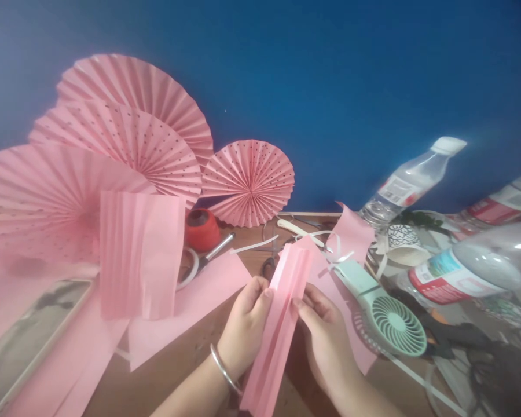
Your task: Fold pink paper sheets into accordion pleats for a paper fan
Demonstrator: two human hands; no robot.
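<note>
My left hand (245, 329) and my right hand (325, 336) both pinch a long strip of accordion-pleated pink paper (282, 313), which runs from near the bottom edge up to the table's middle. The left hand, with a silver bangle (223, 369) on its wrist, grips the strip's left edge. The right hand's fingers press its right edge. A second pleated pink sheet (139, 255) stands half unfolded to the left.
Several finished pink paper fans (130, 139) lean on the blue wall, a smaller one (249, 180) beside them. A red thread spool (202, 229), scissors (208, 258), a mint hand fan (382, 313), plastic bottles (410, 182) and loose pink sheets (200, 301) crowd the wooden table.
</note>
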